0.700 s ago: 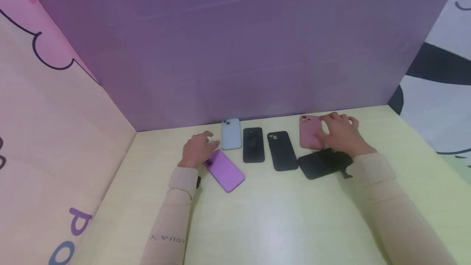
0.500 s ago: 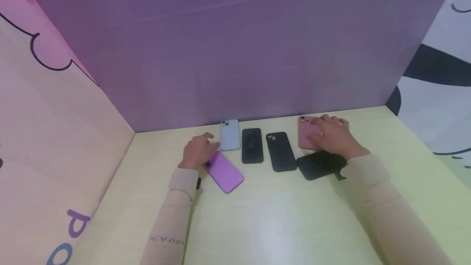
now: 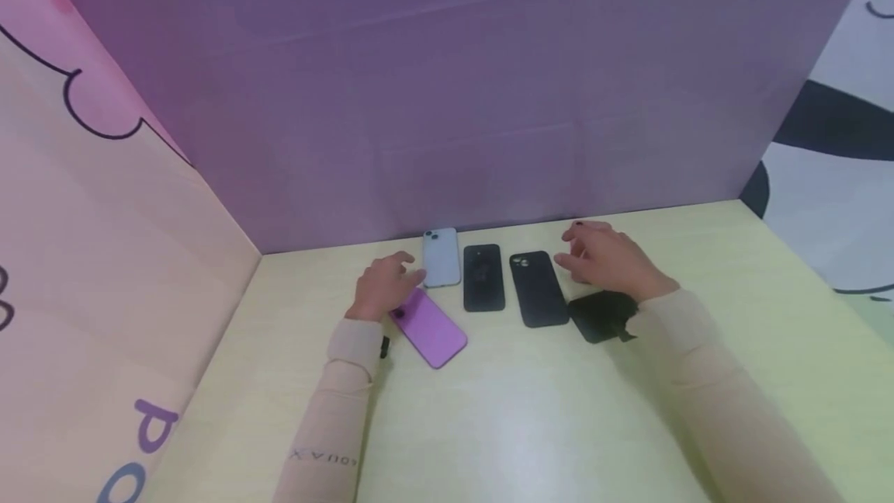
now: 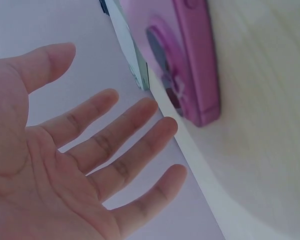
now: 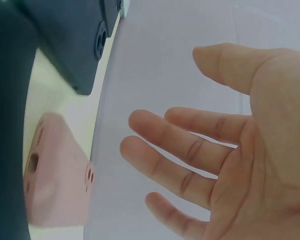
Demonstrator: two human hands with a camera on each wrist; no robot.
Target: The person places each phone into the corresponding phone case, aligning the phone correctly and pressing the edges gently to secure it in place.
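Purple phone [image 3: 428, 327]: lies askew at the left of the row, its far end under the left hand [image 3: 382, 286], which hovers with fingers spread and grasps nothing.
Pale blue phone [image 3: 441, 257]: just beside those fingertips; a careless sweep could knock it out of line.
Pink phone [image 5: 55, 185]: hidden under the released right hand [image 3: 608, 258] in the head view; nothing grasped.
Black case [image 3: 601, 316]: near that wrist, and the sleeve could drag it.
Writing: left sleeve [image 3: 324, 454] print, not readable.
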